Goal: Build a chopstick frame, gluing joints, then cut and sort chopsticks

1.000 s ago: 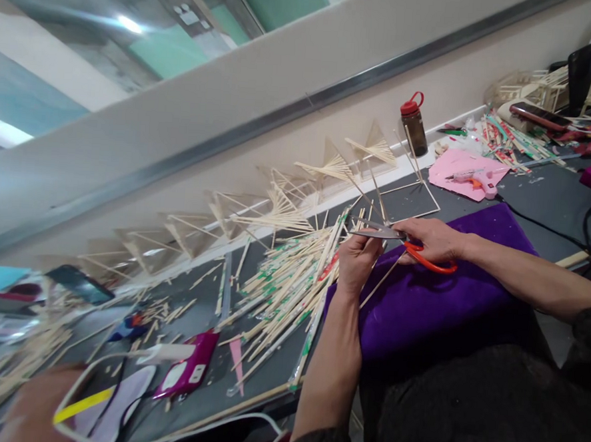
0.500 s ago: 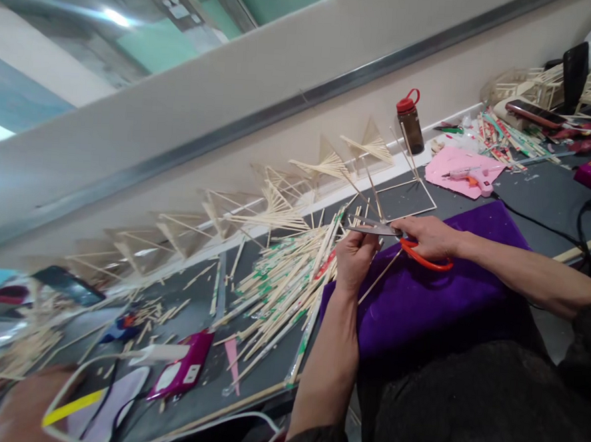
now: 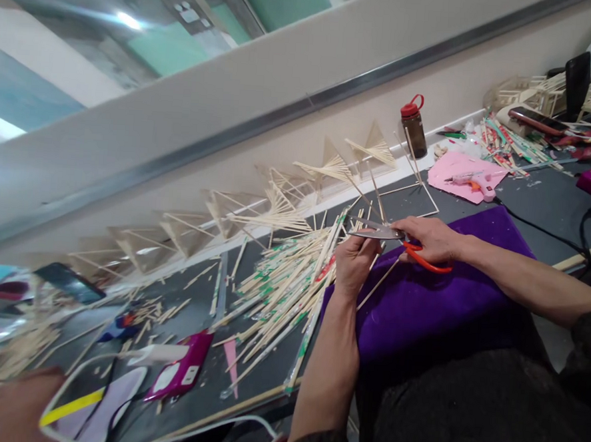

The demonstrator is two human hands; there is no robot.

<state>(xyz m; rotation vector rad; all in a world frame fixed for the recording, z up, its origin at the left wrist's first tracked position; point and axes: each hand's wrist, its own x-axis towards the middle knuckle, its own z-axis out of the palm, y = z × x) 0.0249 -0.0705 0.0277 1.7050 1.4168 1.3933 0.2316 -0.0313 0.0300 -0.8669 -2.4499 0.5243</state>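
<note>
Orange-handled scissors (image 3: 427, 258) are in my right hand (image 3: 429, 237), its fingers wrapped around the handles. The metal blades point left, slightly apart, over the fingertips of my left hand (image 3: 356, 261). That hand is closed in a pinch right at the blades; what it grips is hidden. A thin wooden stick (image 3: 379, 284) slants down from near the scissors' pivot, over the purple cloth (image 3: 441, 296) and towards my left wrist. Just beyond the blades stands a square frame of thin sticks (image 3: 438, 202) with uprights.
Left of my hands lies a heap of wooden sticks (image 3: 282, 280), some in wrappers. Twisted stick models (image 3: 329, 166) line the wall. A glue gun (image 3: 471, 182) rests on pink paper; a bottle (image 3: 414, 131) stands behind. At far left, another person's hand (image 3: 18, 404) is blurred.
The view has shifted slightly, so the scene sits a little lower and further right. My hands and the scissors keep nearly the same pose. The other person's hand at far left has moved left.
</note>
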